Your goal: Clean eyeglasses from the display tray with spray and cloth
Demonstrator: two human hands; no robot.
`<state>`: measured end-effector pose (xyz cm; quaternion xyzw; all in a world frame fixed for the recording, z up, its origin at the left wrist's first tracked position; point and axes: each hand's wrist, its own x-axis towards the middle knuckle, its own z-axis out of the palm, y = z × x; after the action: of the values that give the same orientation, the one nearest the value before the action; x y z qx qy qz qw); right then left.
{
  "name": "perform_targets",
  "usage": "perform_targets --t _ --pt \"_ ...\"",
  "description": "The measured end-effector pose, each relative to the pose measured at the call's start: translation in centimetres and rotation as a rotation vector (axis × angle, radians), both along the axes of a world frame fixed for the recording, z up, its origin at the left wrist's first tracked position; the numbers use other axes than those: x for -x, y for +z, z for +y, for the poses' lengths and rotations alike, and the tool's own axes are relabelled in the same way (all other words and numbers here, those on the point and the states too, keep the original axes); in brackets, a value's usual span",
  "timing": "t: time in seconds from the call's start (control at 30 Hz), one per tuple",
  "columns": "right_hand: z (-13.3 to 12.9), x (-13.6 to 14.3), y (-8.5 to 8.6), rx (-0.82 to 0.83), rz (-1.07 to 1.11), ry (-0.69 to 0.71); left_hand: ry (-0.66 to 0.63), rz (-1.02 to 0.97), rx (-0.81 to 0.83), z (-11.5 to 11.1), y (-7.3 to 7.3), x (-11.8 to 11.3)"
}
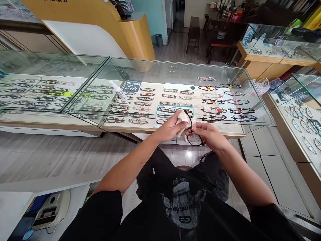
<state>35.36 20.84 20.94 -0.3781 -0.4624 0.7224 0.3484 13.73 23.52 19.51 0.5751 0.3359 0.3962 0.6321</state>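
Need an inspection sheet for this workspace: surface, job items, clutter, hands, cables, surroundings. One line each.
Surface: glass display case, eyeglass frames laid out in rows inside.
Job's things: black-framed glasses and white cloth, both held at the case's near edge.
Clutter: white bottle, apparently on the glass top.
Hands: left hand grips the cloth against the glasses; right hand holds the glasses.
Cables: nothing seen near the hands.
Surroundings: dark bench and small bin beyond the case.
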Motion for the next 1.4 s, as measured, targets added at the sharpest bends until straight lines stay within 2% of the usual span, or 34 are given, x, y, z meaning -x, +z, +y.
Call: perform_targets --t 0.17,0.3,0.4,0.5,0.6,0.77,0.93,1.1,1.27,1.4 --pt "0.3 -0.2 0.1 -0.009 -0.047 0.036 -0.023 0.008 0.024 0.2 -0.3 0.1" --pt "0.6 0.3 -0.2 -0.048 -0.077 0.021 0.105 -0.005 0.049 0.6 -1.0 -0.9" --pt "0.8 0.3 -0.5 -0.051 -0.065 0.031 0.136 -0.021 0.117 0.8 -1.5 -1.3" --pt "0.8 -0.2 -0.4 -0.017 -0.064 -0.001 0.179 -0.011 0.065 1.1 -1.8 -0.9" --pt "0.7 -0.7 -0.1 0.021 -0.07 -0.019 0.136 -0.022 0.016 1.0 -1.6 -0.5" --pt "0.4 -0.3 0.2 -0.021 -0.056 0.009 0.013 -0.066 0.073 0.3 -0.7 -0.9" --pt "0.5 0.0 0.4 0.022 -0.049 -0.021 -0.005 -0.081 0.069 0.0 -0.2 -1.4" --pt "0.5 -0.2 0.7 0.017 -0.028 -0.016 0.081 -0.094 0.145 0.0 0.0 -1.5" --pt "0.5 -0.6 0.7 0.011 -0.017 -0.015 0.041 -0.05 0.066 0.4 0.0 -0.6" --pt "0.3 -0.2 0.5 -0.032 -0.042 0.025 0.036 -0.042 0.104 0.3 -0.2 -0.9"
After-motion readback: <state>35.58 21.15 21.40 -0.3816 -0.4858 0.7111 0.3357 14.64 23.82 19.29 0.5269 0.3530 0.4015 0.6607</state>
